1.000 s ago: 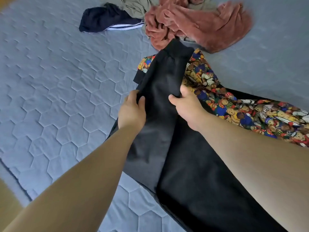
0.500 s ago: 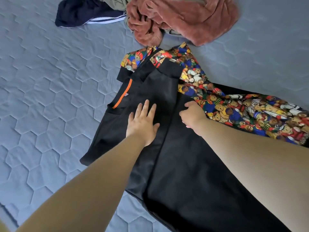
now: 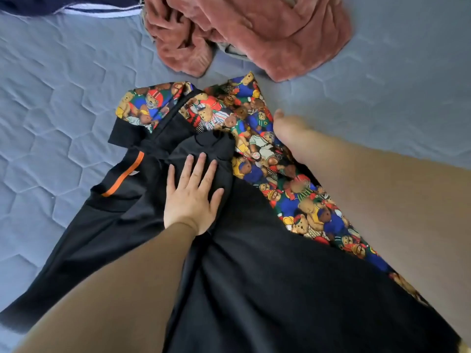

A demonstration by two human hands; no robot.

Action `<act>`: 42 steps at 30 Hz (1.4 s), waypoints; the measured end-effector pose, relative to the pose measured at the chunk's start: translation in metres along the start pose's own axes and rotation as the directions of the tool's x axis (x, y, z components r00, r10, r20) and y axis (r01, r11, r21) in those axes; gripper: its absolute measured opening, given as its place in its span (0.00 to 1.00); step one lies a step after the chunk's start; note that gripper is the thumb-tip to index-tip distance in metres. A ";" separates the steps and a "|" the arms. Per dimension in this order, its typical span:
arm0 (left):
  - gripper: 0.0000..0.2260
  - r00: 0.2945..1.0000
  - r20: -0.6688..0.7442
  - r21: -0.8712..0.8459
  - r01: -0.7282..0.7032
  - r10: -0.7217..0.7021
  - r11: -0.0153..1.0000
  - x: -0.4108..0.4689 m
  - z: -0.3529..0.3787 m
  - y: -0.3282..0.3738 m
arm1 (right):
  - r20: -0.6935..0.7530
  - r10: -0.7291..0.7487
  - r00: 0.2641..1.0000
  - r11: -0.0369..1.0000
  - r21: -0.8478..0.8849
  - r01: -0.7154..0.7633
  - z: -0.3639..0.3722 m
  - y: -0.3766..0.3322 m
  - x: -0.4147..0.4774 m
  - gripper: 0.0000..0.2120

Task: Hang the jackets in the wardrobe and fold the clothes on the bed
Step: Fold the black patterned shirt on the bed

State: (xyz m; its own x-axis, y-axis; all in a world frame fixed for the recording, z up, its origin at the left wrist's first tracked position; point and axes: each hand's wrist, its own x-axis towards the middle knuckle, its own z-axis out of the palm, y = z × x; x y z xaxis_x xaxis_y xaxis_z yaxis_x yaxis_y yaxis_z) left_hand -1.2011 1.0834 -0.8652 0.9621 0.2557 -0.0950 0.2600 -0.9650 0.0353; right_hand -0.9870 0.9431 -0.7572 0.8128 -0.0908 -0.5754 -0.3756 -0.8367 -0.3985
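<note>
Jacket (image 3: 254, 276), bear-print lining, under flat left hand (image 3: 191, 197).

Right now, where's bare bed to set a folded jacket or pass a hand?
Widest bare quilt: left of the black jacket, below the navy garment. Second patch: right of the pink fleece, above the right forearm. Only a narrow strip between fleece and jacket collar. Crowded: top centre pile and the whole middle.

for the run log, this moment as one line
left hand: flat on jacket | right hand: blurred, by bear lining | pink fleece: heaped on bed
</note>
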 end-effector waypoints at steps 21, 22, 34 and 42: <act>0.30 0.999 0.034 0.092 0.014 -0.017 0.996 0.008 -0.008 0.002 | 0.554 -0.303 0.776 0.719 0.667 -0.195 0.023 -0.039 0.016 0.28; 0.30 1.000 0.020 0.076 0.011 -0.013 0.997 0.008 -0.007 0.002 | 0.541 -0.316 0.779 0.718 0.673 -0.177 0.024 -0.044 0.016 0.23; 0.31 1.000 -0.025 0.014 -0.002 0.002 1.000 0.009 -0.002 -0.001 | 0.011 -0.505 0.863 0.248 0.960 0.133 -0.071 -0.093 0.020 0.25; 0.31 1.000 -0.012 -0.010 -0.006 0.006 1.000 0.009 -0.002 -0.001 | 0.239 -0.577 0.781 0.148 0.971 -0.188 -0.083 -0.075 0.019 0.20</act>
State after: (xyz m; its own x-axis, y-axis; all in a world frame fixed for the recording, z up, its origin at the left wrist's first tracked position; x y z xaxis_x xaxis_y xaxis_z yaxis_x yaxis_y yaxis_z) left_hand -1.1927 1.0868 -0.8643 0.9644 0.2510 -0.0832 0.2554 -0.9658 0.0459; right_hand -0.9065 0.9596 -0.6790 0.7450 0.5410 -0.3902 -0.6408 0.4179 -0.6441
